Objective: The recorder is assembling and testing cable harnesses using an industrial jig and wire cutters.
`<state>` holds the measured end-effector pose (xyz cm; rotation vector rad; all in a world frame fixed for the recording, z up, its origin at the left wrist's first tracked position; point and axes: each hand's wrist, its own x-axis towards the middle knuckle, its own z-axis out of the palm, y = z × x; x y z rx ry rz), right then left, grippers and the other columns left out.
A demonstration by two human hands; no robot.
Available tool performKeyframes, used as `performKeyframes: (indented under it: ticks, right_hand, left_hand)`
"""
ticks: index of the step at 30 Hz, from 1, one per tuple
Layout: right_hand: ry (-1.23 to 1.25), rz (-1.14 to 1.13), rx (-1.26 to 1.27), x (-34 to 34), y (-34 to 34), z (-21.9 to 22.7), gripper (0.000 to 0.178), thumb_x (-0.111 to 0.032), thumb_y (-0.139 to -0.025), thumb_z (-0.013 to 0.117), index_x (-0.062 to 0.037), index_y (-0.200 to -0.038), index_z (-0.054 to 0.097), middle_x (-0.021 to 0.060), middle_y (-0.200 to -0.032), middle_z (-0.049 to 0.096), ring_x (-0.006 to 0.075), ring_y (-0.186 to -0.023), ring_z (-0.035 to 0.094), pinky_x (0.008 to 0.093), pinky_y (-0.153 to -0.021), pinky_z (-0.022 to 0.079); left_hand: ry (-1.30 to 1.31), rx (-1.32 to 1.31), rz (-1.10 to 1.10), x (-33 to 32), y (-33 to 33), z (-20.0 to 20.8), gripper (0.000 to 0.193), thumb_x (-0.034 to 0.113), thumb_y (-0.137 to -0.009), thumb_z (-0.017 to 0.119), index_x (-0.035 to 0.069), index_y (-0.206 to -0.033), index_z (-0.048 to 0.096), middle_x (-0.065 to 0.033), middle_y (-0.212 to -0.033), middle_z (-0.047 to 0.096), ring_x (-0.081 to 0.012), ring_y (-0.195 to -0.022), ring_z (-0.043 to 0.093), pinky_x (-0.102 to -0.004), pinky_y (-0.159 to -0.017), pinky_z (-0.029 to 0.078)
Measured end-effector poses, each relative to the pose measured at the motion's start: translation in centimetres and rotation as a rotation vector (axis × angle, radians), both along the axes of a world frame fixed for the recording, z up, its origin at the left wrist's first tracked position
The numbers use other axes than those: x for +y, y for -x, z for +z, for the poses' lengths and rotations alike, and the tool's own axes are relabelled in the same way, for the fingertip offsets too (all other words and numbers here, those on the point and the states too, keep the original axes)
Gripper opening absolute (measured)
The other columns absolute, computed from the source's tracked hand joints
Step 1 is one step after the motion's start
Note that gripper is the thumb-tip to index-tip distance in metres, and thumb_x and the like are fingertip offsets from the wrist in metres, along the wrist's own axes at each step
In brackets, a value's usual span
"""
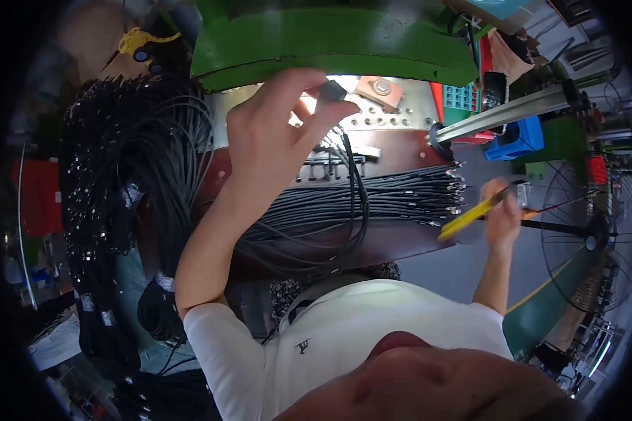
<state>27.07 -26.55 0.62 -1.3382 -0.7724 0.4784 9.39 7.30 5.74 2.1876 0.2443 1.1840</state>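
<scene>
My left hand reaches up under the green machine, thumb and fingers bent round a small dark block. Whether the block is loose or part of something larger, I cannot tell. Just below it, a few black cables with pale ends rise to a small metal fixture and loop down toward me. Off the table's right end, my right hand is closed on a long yellow tool with a dark end, slightly blurred. A row of black cables lies across the dark red table, stripped ends pointing right.
The green machine body hangs over the lit metal plate, which carries a copper-coloured bolted block. Thick bundles of black cable hang at the left. To the right are a metal bar, a blue bin and a fan.
</scene>
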Motion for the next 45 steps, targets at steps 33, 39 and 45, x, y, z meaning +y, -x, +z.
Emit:
performKeyframes:
  ticks: [33,39,45]
  right_hand:
    - [0.747,-0.204,-1.556,13.3,6.7,7.4,0.051,-0.018,-0.072,0.071,-0.0136,-0.122,0.058,0.0055,-0.086,0.051,0.022,-0.076,0.052,0.0342,-0.064,0.041]
    - [0.758,-0.197,-1.55,13.4,7.2,7.1,0.054,-0.018,-0.073,0.07,-0.0132,-0.125,0.055,0.0064,-0.089,0.05,0.0223,-0.078,0.051,0.0343,-0.064,0.04]
    - [0.759,-0.224,-1.514,13.3,7.2,6.4,0.055,-0.019,-0.073,0.07,-0.0132,-0.125,0.055,0.0069,-0.089,0.049,0.0227,-0.077,0.05,0.0349,-0.065,0.04]
  left_hand:
    - [-0.075,-0.129,0.031,-1.5,-2.7,-0.1,0.026,0.024,-0.071,0.077,0.004,-0.086,0.069,-0.0043,-0.069,0.064,-0.0136,-0.054,0.06,-0.024,-0.048,0.043]
    - [-0.07,-0.114,0.048,-1.4,-2.7,0.0,0.025,0.023,-0.073,0.076,0.003,-0.087,0.069,-0.0047,-0.069,0.065,-0.013,-0.055,0.061,-0.0237,-0.05,0.044]
    - [-0.062,-0.122,0.049,-1.5,-2.9,0.1,0.024,0.022,-0.074,0.076,0.004,-0.088,0.07,-0.0041,-0.069,0.064,-0.0117,-0.055,0.06,-0.0231,-0.049,0.043]
